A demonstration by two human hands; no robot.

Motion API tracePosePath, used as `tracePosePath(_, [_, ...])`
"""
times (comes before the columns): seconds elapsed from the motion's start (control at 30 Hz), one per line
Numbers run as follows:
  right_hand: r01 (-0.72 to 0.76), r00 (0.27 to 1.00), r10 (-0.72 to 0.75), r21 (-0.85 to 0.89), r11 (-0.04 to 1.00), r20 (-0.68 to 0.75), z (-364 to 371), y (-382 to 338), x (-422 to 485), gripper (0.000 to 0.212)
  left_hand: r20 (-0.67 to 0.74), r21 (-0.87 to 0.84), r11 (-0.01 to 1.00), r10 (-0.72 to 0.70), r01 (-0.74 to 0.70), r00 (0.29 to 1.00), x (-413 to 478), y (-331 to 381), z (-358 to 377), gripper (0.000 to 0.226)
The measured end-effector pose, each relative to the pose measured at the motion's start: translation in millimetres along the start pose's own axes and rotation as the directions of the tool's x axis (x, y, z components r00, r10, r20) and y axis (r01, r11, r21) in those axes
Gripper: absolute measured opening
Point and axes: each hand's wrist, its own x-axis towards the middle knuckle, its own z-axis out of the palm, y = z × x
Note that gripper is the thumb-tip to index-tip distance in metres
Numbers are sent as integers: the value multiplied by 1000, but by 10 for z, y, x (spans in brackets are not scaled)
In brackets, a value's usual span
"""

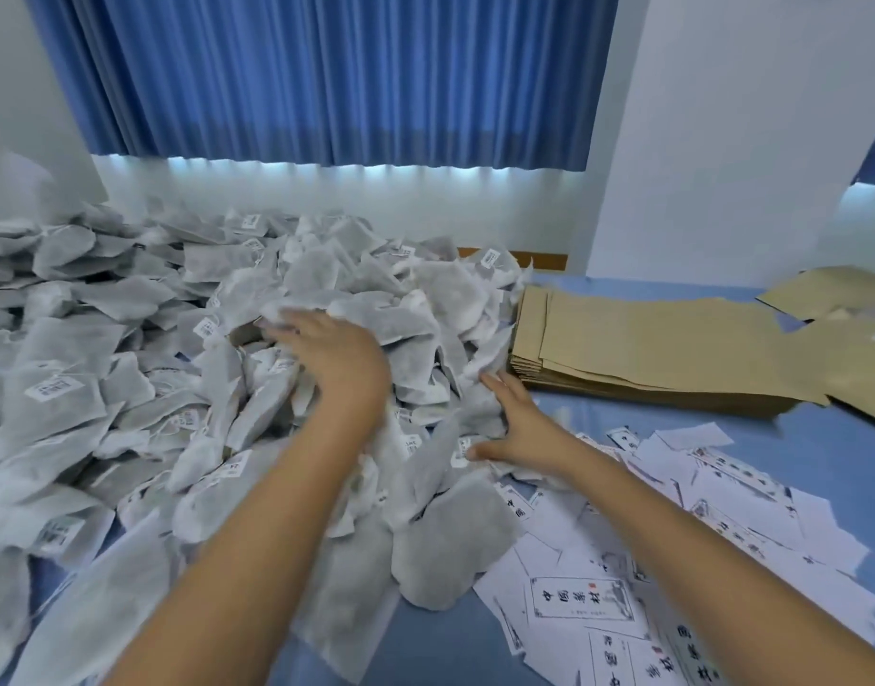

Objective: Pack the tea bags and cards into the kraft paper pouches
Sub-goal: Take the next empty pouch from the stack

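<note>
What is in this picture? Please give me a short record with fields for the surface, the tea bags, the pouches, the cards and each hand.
surface: blue cloth
tea bags: large loose pile, left and centre
kraft pouches: flat stack, right of the pile
cards: scattered, near right
left hand: open, over the pile, blurred
right hand: open, fingers straight, at the pile's right edge
background: blue curtain

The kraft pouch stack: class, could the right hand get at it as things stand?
Probably yes. The right hand rests on the tea bags close beside the kraft pouch stack; nothing blocks the way.
</note>
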Motion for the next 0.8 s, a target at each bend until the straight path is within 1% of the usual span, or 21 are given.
tracePosePath(0.03, [5, 1000, -5, 16, 1000, 5, 1, -34, 41, 106, -140, -89, 993, 64, -77, 988, -129, 161, 18, 55])
tracePosePath(0.1, [6, 1000, -6, 108, 994, -8, -59, -55, 52, 95, -354, -256, 916, 208, -308, 912, -372, 513, 71, 57])
tracePosePath(0.13, [13, 999, -8, 174, 985, -33, -123, -35, 18, 85, -417, -301, 866, 258, -400, 872, -471, 677, 91, 59])
tracePosePath(0.17, [34, 998, -21, 223, 974, -61, -195, 11, -39, 75, -452, -335, 825, 284, -456, 846, -549, 827, 103, 62])
tracePosePath(0.2, [62, 994, -40, 229, 971, -97, -265, 69, -110, 64, -461, -362, 793, 305, -490, 834, -602, 950, 120, 63])
tracePosePath(0.27, [56, 978, -31, 119, 991, -206, -357, 226, -256, 47, -438, -369, 751, 380, -548, 815, -646, 1127, 208, 58])
tracePosePath(0.3, [3, 969, 11, 56, 998, -246, -371, 299, -308, 42, -415, -343, 744, 428, -574, 803, -647, 1178, 286, 54])
tracePosePath(0.33, [-61, 965, 66, 29, 998, -252, -359, 358, -345, 40, -379, -316, 747, 465, -584, 800, -643, 1206, 369, 51])
tracePosePath(0.37, [-106, 970, 110, 30, 994, -217, -323, 395, -371, 40, -332, -318, 752, 481, -577, 811, -632, 1217, 453, 50])
tracePosePath(0.43, [-121, 986, 126, 57, 991, -106, -223, 396, -384, 41, -270, -371, 759, 463, -535, 844, -607, 1230, 556, 51])
tracePosePath(0.47, [-111, 990, 118, 88, 990, -78, -200, 378, -376, 40, -280, -402, 751, 443, -523, 852, -607, 1229, 558, 50])
tracePosePath(0.5, [-106, 990, 118, 134, 985, -81, -211, 359, -370, 38, -316, -438, 732, 418, -522, 852, -623, 1219, 529, 47])
tracePosePath(0.53, [-109, 982, 135, 188, 976, -133, -258, 347, -376, 35, -387, -475, 704, 372, -528, 844, -649, 1199, 481, 40])
tracePosePath(0.57, [-107, 956, 165, 234, 966, -243, -346, 357, -400, 30, -488, -495, 681, 296, -540, 821, -664, 1190, 435, 30])
tracePosePath(0.6, [-96, 893, 193, 248, 964, -407, -467, 396, -442, 27, -575, -501, 667, 220, -552, 788, -682, 1192, 409, 19])
tracePosePath(0.63, [-94, 778, 208, 216, 972, -593, -613, 461, -513, 24, -626, -493, 670, 170, -555, 761, -714, 1196, 384, 13])
tracePosePath(0.67, [-133, 621, 199, 148, 980, -758, -778, 545, -596, 23, -638, -490, 676, 152, -550, 755, -754, 1211, 359, 11])
tracePosePath(0.7, [-225, 460, 177, 79, 971, -870, -947, 669, -684, 21, -628, -493, 678, 155, -545, 762, -789, 1237, 348, 12])
tracePosePath(0.73, [-346, 334, 182, 59, 936, -925, -1112, 816, -759, 20, -619, -492, 678, 168, -545, 767, -813, 1271, 339, 15])
tracePosePath(0.77, [-462, 256, 248, 107, 880, -934, -1269, 975, -807, 25, -602, -490, 677, 192, -549, 775, -828, 1298, 340, 22])
tracePosePath(0.8, [-555, 216, 367, 195, 808, -905, -1414, 1130, -831, 36, -571, -482, 683, 230, -548, 788, -822, 1323, 354, 33])
